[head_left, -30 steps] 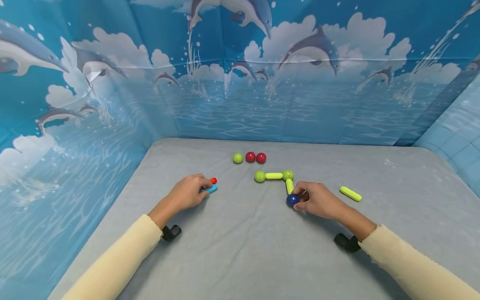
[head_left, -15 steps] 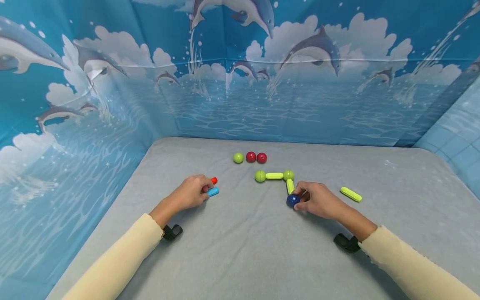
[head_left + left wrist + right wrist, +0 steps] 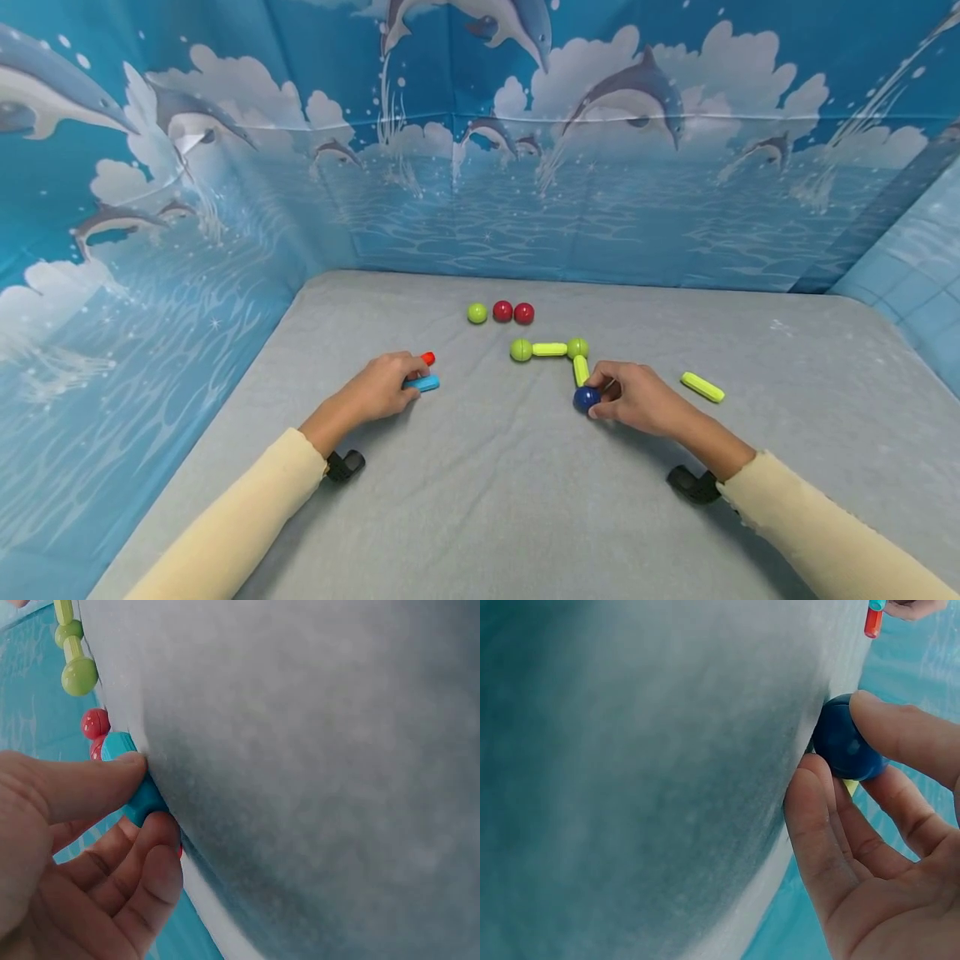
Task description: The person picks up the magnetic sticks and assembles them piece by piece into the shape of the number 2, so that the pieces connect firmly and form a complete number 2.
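Observation:
Between the thumb and fingers of my left hand (image 3: 384,385) is a light-blue stick (image 3: 426,383), pinched close to the cloth; the left wrist view shows the stick (image 3: 142,802) between thumb and fingertips. A red stick (image 3: 428,358) lies just behind it, partly hidden by the fingers. My right hand (image 3: 637,400) grips a dark-blue ball (image 3: 585,399), also seen in the right wrist view as a ball (image 3: 844,739) under the thumb. That ball sits at the near end of a yellow-green stick (image 3: 581,371), which runs back to a green ball (image 3: 577,348).
From that corner, another yellow-green stick (image 3: 550,349) leads left to a green ball (image 3: 521,350). Behind are a loose green ball (image 3: 477,313) and two red balls (image 3: 502,312). A loose yellow-green stick (image 3: 702,387) lies right of my right hand. A dolphin-print curtain (image 3: 480,217) borders the grey cloth (image 3: 480,500).
My left fingers have shifted slightly on the light-blue stick, which now lies a little farther from the red one. The right hand keeps its hold on the dark-blue ball.

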A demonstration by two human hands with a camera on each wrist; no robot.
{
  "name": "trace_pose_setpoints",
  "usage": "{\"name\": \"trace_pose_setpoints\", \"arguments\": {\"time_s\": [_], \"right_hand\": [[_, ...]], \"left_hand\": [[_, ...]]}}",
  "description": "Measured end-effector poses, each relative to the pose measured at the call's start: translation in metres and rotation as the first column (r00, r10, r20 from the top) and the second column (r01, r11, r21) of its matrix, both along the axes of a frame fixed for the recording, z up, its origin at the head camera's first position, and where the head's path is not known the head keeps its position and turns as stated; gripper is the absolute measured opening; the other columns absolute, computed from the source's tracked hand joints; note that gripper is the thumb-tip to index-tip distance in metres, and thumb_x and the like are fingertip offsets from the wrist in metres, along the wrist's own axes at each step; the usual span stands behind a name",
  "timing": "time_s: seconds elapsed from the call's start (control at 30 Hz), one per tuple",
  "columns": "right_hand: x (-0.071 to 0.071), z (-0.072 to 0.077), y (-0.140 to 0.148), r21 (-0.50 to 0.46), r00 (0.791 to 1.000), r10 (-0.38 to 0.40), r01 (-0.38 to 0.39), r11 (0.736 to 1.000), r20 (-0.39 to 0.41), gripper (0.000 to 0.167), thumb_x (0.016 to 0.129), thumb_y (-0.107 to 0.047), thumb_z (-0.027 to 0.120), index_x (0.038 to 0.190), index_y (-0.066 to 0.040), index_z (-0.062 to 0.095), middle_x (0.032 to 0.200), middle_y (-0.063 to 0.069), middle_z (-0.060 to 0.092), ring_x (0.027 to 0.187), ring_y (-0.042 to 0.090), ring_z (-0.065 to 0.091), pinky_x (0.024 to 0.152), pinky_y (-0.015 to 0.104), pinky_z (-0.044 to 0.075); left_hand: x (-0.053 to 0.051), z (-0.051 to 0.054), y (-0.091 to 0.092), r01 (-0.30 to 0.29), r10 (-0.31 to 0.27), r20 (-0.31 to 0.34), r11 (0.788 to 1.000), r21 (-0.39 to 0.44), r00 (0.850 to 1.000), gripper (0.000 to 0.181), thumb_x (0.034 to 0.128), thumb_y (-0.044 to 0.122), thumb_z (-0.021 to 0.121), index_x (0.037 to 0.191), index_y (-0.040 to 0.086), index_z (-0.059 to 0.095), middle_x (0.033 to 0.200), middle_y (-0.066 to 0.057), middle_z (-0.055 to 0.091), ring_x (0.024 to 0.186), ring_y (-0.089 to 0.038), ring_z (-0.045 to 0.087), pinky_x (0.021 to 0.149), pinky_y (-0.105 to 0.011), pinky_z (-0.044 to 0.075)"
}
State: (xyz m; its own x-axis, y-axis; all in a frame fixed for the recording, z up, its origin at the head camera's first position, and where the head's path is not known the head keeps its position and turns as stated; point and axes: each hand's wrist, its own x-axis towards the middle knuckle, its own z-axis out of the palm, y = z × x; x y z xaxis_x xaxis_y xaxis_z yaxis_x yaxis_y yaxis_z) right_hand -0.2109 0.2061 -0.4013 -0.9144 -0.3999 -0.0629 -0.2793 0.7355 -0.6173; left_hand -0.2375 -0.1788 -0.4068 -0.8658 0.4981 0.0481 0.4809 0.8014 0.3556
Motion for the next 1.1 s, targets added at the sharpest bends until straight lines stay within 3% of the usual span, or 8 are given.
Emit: {"name": "trace_pose_setpoints", "arguments": {"time_s": [0.4, 0.57, 0.77, 0.97, 1.1], "right_hand": [[0.002, -0.001, -0.003, 0.003, 1.000, -0.005, 0.005, 1.000, 0.002, 0.022, 0.085, -0.007, 0.077, 0.103, -0.006, 0.065, 0.102, 0.012, 0.071, 0.090, 0.017, 0.066, 0.068, 0.027, 0.055], [0.001, 0.001, -0.002, 0.004, 1.000, -0.002, 0.002, 1.000, -0.004, 0.022, 0.085, -0.008, 0.077, 0.103, -0.005, 0.064, 0.103, 0.013, 0.071, 0.090, 0.017, 0.066, 0.069, 0.028, 0.055], [0.002, 0.001, -0.001, 0.004, 1.000, -0.006, 0.006, 1.000, -0.003, 0.022, 0.084, -0.008, 0.077, 0.102, -0.006, 0.064, 0.103, 0.013, 0.071, 0.090, 0.017, 0.066, 0.069, 0.029, 0.056], [0.002, -0.001, 0.000, 0.002, 1.000, -0.007, 0.007, 1.000, 0.000, 0.023, 0.085, -0.008, 0.077, 0.103, -0.006, 0.064, 0.103, 0.013, 0.071, 0.091, 0.017, 0.066, 0.068, 0.028, 0.055], [0.002, 0.001, -0.001, 0.001, 1.000, 0.000, 0.000, 1.000, -0.010, 0.022, 0.085, -0.009, 0.077, 0.102, -0.006, 0.064, 0.103, 0.013, 0.071, 0.090, 0.017, 0.067, 0.068, 0.028, 0.055]], "left_hand": [[0.004, 0.000, 0.002, 0.028, -0.026, -0.078, 0.999, 0.022, 0.997, 0.020, 0.0891, 0.011, 0.071, 0.109, 0.011, 0.072, 0.092, 0.000, 0.066, 0.080, -0.012, 0.056, 0.076, -0.034, 0.050], [0.005, 0.002, 0.010, 0.035, -0.033, -0.058, 0.999, 0.036, 0.998, 0.020, 0.0898, 0.012, 0.071, 0.109, 0.012, 0.073, 0.097, 0.000, 0.068, 0.085, -0.013, 0.057, 0.083, -0.037, 0.051], [0.003, 0.004, 0.022, 0.076, -0.075, -0.014, 0.995, 0.064, 0.997, 0.018, 0.0906, 0.010, 0.069, 0.108, 0.013, 0.073, 0.091, 0.002, 0.066, 0.081, -0.010, 0.055, 0.076, -0.028, 0.048], [0.001, 0.024, 0.040, 0.083, -0.100, 0.079, 0.978, 0.189, 0.992, 0.020, 0.0912, 0.010, 0.070, 0.111, 0.013, 0.073, 0.093, -0.001, 0.070, 0.079, -0.009, 0.059, 0.070, -0.024, 0.050], [0.002, 0.033, 0.055, 0.094, -0.114, 0.092, 0.974, 0.204, 0.989, 0.021, 0.0911, 0.011, 0.070, 0.112, 0.014, 0.073, 0.094, -0.001, 0.070, 0.079, -0.010, 0.060, 0.069, -0.023, 0.050]]}}
